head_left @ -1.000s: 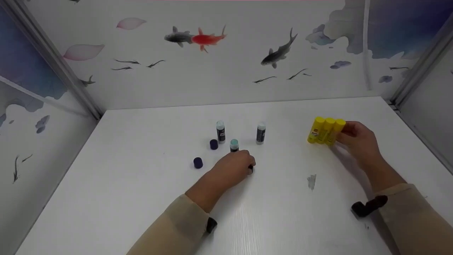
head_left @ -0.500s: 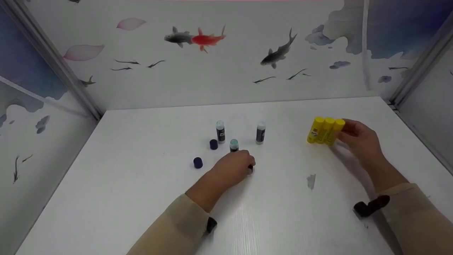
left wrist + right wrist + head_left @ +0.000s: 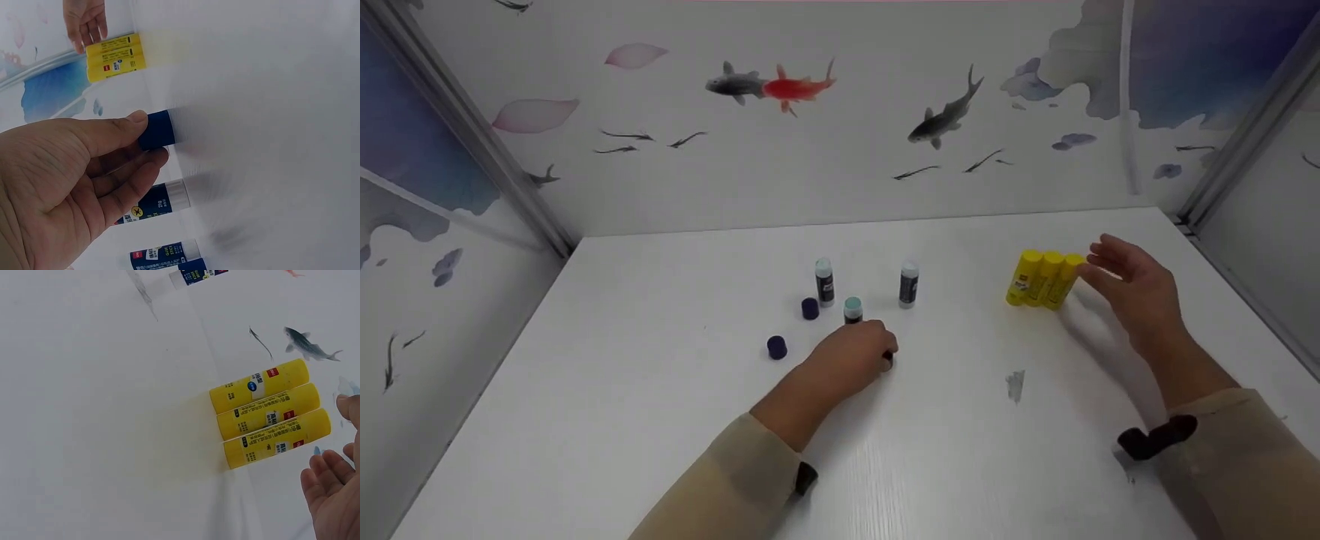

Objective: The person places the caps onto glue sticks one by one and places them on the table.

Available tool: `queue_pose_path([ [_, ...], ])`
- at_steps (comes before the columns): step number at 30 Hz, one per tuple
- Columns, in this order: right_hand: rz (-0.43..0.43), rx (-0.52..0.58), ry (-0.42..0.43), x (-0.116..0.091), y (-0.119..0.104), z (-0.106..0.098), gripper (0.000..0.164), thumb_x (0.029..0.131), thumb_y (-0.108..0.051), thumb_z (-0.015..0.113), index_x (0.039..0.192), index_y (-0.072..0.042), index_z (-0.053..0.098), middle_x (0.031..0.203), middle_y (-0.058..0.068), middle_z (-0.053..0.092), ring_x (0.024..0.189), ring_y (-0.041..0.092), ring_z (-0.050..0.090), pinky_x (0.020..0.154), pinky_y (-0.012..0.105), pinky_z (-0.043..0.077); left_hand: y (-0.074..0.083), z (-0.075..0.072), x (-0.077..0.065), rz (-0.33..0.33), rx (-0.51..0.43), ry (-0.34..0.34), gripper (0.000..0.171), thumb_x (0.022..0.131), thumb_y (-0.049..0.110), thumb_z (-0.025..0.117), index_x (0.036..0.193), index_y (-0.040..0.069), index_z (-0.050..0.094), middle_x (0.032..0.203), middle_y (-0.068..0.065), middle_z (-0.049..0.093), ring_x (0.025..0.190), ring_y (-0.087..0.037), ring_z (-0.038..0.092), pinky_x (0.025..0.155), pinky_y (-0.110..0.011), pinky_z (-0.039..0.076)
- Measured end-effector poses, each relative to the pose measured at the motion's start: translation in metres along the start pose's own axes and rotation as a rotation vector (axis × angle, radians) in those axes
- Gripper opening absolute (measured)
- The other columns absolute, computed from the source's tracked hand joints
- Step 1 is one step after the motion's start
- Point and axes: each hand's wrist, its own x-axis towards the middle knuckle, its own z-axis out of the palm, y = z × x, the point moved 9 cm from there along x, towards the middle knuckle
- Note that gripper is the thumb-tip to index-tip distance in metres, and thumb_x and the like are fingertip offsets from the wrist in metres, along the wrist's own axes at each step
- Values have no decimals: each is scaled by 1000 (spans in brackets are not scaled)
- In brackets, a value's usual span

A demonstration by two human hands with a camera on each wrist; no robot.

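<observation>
Between thumb and fingers, my left hand [image 3: 847,361] pinches a navy blue glue stick cap [image 3: 158,130] close to the table. Just behind that hand is an uncapped glue stick [image 3: 853,307], its lower part hidden in the head view. Two more uncapped navy glue sticks stand farther back, one on the left [image 3: 826,285] and one on the right [image 3: 909,287]. Three yellow glue sticks [image 3: 270,413] stand upright side by side at the right. My right hand [image 3: 1140,292] is beside them, fingers extended and holding nothing.
Two loose navy caps lie left of the glue sticks, a rear cap [image 3: 810,308] and a nearer cap [image 3: 777,347]. A grey smudge [image 3: 1015,385] marks the white table [image 3: 660,375]. Printed panels wall in the table's back and sides.
My right hand has let go of the yellow glue sticks and drawn off to the right, its fingers opening. The left hand keeps its pinch on the cap in the same spot.
</observation>
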Motion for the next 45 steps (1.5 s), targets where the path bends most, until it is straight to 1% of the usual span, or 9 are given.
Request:
queue_pose_path([
  [8,-19,24,56,-3,-15,-5,71,98,-54,63,160,-30,38,161,2,47,145,20,48,102,9,47,-1,-2,-2,-4,1,5,20,103,12,65,119,12,77,120,-4,72,116,-18,69,98,-30,58],
  [12,-41,82,95,-8,-26,-6,65,99,-48,65,158,-30,43,158,1,50,141,14,51,100,7,47,-3,-1,-1,-6,0,0,21,103,13,65,120,12,76,122,-5,72,118,-18,69,100,-31,57],
  [16,-84,147,98,-15,-40,-2,61,100,-43,66,156,-27,46,156,3,52,137,9,53,100,7,47,-4,0,-1,-12,-11,-3,21,103,13,65,121,12,76,122,-4,71,117,-18,69,99,-31,57],
  [22,-181,211,58,-24,-60,14,60,101,-35,68,155,-22,47,151,4,55,132,5,55,101,6,46,-4,-2,-3,-4,-9,23,22,103,14,66,122,13,76,121,-4,71,117,-18,69,100,-31,57],
  [29,-211,206,-1,-31,-73,35,58,101,-36,68,153,-21,49,149,4,57,131,5,57,107,10,44,-1,-4,-6,-4,-6,20,23,102,14,67,124,13,75,121,-3,71,116,-17,69,100,-30,57],
  [32,-224,212,-22,-31,-75,43,58,100,-37,68,153,-20,50,149,5,58,131,4,57,108,10,44,0,-5,-7,-4,-1,25,25,102,15,67,126,13,74,122,-3,71,117,-17,69,101,-30,57],
  [37,-226,282,-42,-29,-73,56,57,100,-32,71,151,-16,52,147,7,59,128,4,60,105,8,45,-1,-6,-10,-2,-10,36,28,102,16,67,130,15,72,125,-2,70,121,-18,68,104,-31,56],
  [41,-229,272,-65,-29,-71,65,59,100,-33,70,152,-14,51,146,7,60,126,2,61,102,7,47,-2,-8,-12,0,-16,52,29,103,16,66,131,16,72,127,-1,69,123,-18,68,105,-32,55],
  [45,-203,257,-94,-29,-69,74,61,99,-37,70,153,-15,50,146,5,60,127,5,62,99,8,49,-3,-10,-14,7,-26,72,28,103,16,66,130,15,72,125,-2,69,122,-18,68,105,-32,56],
])
